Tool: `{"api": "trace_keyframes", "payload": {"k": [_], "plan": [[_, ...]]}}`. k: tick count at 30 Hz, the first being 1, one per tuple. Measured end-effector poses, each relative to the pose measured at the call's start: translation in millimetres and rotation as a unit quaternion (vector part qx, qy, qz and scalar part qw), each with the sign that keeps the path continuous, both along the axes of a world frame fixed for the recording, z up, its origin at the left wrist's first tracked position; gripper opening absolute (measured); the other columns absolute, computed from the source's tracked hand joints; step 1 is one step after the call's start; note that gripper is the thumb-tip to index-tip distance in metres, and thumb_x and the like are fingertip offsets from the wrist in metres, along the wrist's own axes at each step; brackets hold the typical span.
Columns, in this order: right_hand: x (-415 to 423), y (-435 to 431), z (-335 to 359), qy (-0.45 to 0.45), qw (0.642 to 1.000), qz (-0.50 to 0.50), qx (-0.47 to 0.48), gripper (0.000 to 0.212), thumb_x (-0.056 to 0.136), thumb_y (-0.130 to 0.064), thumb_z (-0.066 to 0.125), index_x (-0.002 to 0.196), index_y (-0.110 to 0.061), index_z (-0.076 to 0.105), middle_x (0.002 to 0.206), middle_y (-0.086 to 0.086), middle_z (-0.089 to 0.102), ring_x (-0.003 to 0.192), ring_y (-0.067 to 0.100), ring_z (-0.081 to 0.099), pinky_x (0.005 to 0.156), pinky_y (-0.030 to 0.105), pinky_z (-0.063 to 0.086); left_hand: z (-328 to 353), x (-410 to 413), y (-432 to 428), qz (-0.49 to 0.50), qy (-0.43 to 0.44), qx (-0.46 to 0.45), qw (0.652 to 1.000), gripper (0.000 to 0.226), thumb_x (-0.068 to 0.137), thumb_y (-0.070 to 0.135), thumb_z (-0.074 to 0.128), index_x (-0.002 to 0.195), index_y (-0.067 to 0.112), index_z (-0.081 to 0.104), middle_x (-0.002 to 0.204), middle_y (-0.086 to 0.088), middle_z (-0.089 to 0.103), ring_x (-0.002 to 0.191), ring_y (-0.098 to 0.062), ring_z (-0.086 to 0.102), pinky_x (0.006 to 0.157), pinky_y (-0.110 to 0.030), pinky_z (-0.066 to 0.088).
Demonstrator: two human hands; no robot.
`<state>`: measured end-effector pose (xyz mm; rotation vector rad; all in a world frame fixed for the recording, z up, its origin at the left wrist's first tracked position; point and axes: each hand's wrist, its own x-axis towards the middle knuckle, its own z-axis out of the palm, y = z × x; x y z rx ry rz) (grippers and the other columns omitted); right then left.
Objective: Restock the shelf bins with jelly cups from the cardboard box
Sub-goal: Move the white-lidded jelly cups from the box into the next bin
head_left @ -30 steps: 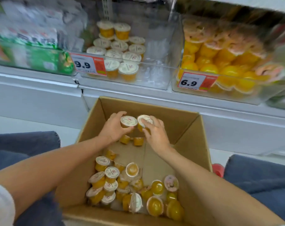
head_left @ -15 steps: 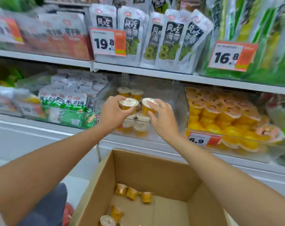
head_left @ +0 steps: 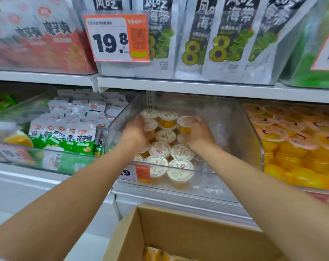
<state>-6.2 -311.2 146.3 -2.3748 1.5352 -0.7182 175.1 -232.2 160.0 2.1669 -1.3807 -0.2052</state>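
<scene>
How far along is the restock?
Done: the clear bin already holds rows of jelly cups on its left side. In hand: left hand and right hand are inside it, the right gripping a cup; the left is blurred. Left: the bin's right side looks bare, and the cardboard box shows more stock.

A shop: shelves of packaged snacks [head_left: 224, 44] behind price tags [head_left: 116, 37].
</scene>
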Motion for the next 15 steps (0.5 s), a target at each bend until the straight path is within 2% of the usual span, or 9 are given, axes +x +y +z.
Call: {"api": "trace_keyframes", "payload": {"k": [3,5,8,10,12,15], "plan": [[-4.4,3.8,6.2,0.041,0.998,-0.008,-0.057,0.035,0.094,-0.028,0.050,0.126,-0.016,0.060,0.135,0.005,0.050,0.124,0.026,0.045,0.099,0.034,0.039,-4.9,1.5,1.1,-0.005,-0.187,0.006,0.982,0.054,0.083,0.047,0.068,0.124,0.016,0.054,0.138,-0.011,0.045,0.128,-0.029,0.043,0.088,-0.043,0.052],[-5.0,3.8,6.2,0.072,0.995,0.009,-0.064,0.037,0.098,-0.028,0.043,0.130,-0.015,0.058,0.140,0.004,0.049,0.128,0.026,0.042,0.103,0.035,0.035,-1.7,0.6,2.8,-0.003,-0.235,0.020,0.972,0.043,0.088,0.049,0.061,0.119,0.018,0.061,0.139,-0.008,0.044,0.132,-0.028,0.035,0.086,-0.041,0.050],[-2.6,0.6,-1.8,0.111,0.993,0.035,-0.029,0.052,0.099,-0.022,0.042,0.148,-0.013,0.029,0.158,0.003,0.022,0.147,0.023,0.015,0.115,0.038,0.019,1.4,-2.2,2.8,0.019,-0.257,0.030,0.966,0.016,0.094,0.027,0.057,0.104,0.018,0.067,0.115,-0.006,0.063,0.113,-0.026,0.053,0.071,-0.034,0.047],[-1.8,-0.5,-2.1,0.099,0.994,0.024,-0.028,0.059,0.096,-0.018,0.045,0.151,-0.013,0.023,0.160,0.002,0.014,0.148,0.023,0.008,0.118,0.039,0.014,-1.1,-2.3,1.7,0.045,-0.246,0.030,0.968,0.011,0.095,0.017,0.055,0.095,0.016,0.066,0.098,-0.006,0.068,0.091,-0.027,0.065,0.063,-0.033,0.047],[-1.2,-2.2,0.2,0.074,0.997,0.009,-0.032,0.057,0.094,-0.013,0.048,0.148,-0.012,0.031,0.158,0.003,0.022,0.147,0.024,0.015,0.119,0.038,0.016,-2.2,-0.7,1.5,0.061,-0.222,0.035,0.972,0.015,0.095,0.014,0.055,0.103,0.019,0.067,0.099,-0.006,0.069,0.089,-0.027,0.068,0.065,-0.035,0.050],[-1.0,-2.5,-1.9,0.087,0.995,0.041,-0.008,0.062,0.096,-0.012,0.045,0.152,-0.011,0.020,0.160,0.002,0.016,0.149,0.021,0.009,0.120,0.038,0.013,-4.7,2.7,-1.4,0.059,-0.212,0.042,0.975,0.028,0.094,0.011,0.056,0.118,0.021,0.064,0.110,-0.006,0.068,0.095,-0.027,0.067,0.073,-0.036,0.053]]}}
